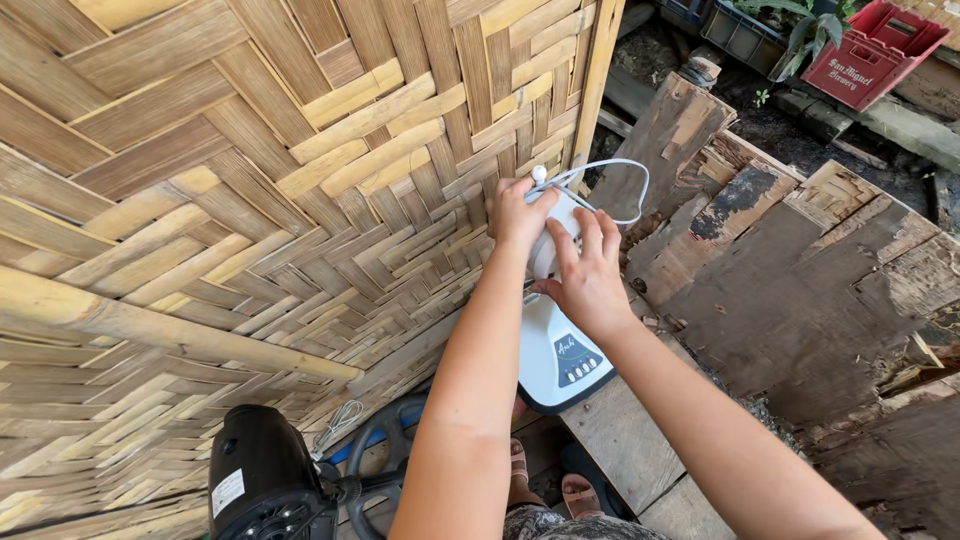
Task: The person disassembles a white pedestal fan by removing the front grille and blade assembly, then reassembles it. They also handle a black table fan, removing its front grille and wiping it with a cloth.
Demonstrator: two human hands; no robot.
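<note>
A white fan stand (pixel 560 350) with a panel of small buttons on its base stands on end between a woven bamboo wall and old planks. My left hand (pixel 516 212) grips the top of its white neck. My right hand (pixel 588 275) wraps the neck just below, fingers spread over it. A white cord (pixel 628 180) loops from the top of the neck to the right. Below, near my feet, lies a black fan motor housing (pixel 262 478) with a dark round guard ring (pixel 380 450) attached.
The woven bamboo wall (pixel 250 200) fills the left. Weathered wooden planks (pixel 800 290) lean on the right. A red plastic crate (pixel 872 50) and dark trays with plants sit at the top right. My sandalled feet (pixel 580 495) stand on a board.
</note>
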